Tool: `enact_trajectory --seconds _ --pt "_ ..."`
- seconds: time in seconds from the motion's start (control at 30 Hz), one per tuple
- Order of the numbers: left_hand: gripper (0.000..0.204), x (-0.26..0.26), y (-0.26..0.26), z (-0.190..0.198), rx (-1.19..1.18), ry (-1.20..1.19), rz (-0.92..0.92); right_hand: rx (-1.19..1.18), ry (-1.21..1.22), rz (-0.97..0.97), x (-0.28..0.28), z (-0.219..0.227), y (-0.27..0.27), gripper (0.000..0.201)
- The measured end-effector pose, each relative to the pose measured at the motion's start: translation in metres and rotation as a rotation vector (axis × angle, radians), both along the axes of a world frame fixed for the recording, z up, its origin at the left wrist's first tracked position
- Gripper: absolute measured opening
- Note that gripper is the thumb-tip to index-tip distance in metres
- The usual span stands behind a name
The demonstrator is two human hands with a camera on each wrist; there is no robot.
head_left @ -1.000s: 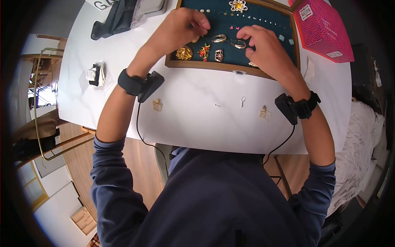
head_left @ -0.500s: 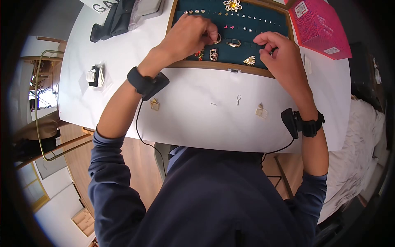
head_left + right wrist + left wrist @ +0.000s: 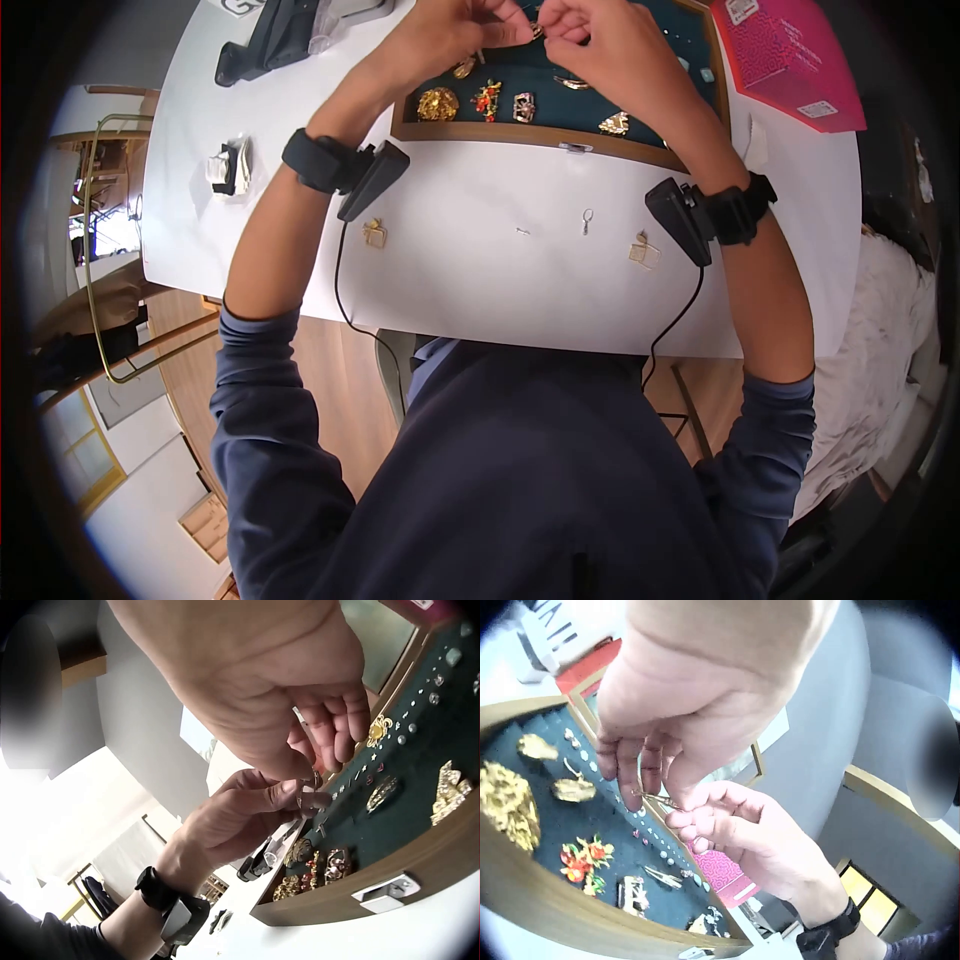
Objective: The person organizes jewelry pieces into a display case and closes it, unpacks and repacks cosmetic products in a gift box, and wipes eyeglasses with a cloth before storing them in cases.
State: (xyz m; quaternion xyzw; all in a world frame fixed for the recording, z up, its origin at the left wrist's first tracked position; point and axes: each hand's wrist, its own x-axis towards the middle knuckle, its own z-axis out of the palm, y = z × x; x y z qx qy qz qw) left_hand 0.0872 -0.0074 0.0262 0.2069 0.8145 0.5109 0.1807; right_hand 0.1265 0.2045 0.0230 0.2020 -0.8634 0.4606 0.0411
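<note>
A slim gold hoop earring (image 3: 658,800) is held up over the jewelry box, where both hands meet. My left hand (image 3: 440,42) pinches it between thumb and fingers. The fingertips of my right hand (image 3: 620,55) pinch its other end, as seen from both wrists. Beneath them, the wooden box (image 3: 480,132) has a dark green lining. A matching hoop earring (image 3: 382,793) lies on that lining. Along the front edge sit a round gold brooch (image 3: 438,104), a red flower brooch (image 3: 487,100), a squarish brooch (image 3: 523,107) and a gold leaf-like piece (image 3: 614,124).
On the white table before the box lie two gold square-framed pieces (image 3: 374,235) and small silver pieces (image 3: 587,222). A pink box (image 3: 800,60) stands to the right, a black case (image 3: 280,40) at the back left. A small plastic packet (image 3: 229,170) lies left.
My left hand has picked one hoop earring off the green lining and lifted it. The right hand has moved left and up to meet it, and both now grip the earring.
</note>
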Motion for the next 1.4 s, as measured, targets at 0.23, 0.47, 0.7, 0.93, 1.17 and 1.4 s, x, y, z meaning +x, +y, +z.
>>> enact_trajectory --seconds 0.23,0.47,0.7,0.93,1.17,1.4 --pt "0.005 -0.002 -0.011 -0.004 0.016 0.077 -0.061 0.000 -0.083 0.019 -0.006 -0.005 -0.015 0.010" --pt "0.006 0.002 -0.003 -0.018 0.102 0.179 -0.036 0.169 -0.030 0.072 -0.010 -0.011 0.000 0.015" --pt "0.015 -0.001 -0.010 -0.026 -0.055 0.504 -0.023 0.490 0.261 0.146 -0.002 -0.005 0.000 0.012" --pt "0.011 0.009 -0.009 -0.024 -0.172 0.607 -0.059 0.635 0.312 0.202 -0.005 -0.012 -0.003 0.010" --pt "0.012 0.005 -0.011 -0.039 -0.191 0.583 -0.147 0.579 0.342 0.226 -0.002 -0.024 -0.001 0.015" --pt "0.018 0.006 -0.008 -0.041 -0.161 0.617 -0.114 0.543 0.229 0.178 0.002 -0.016 -0.002 0.025"
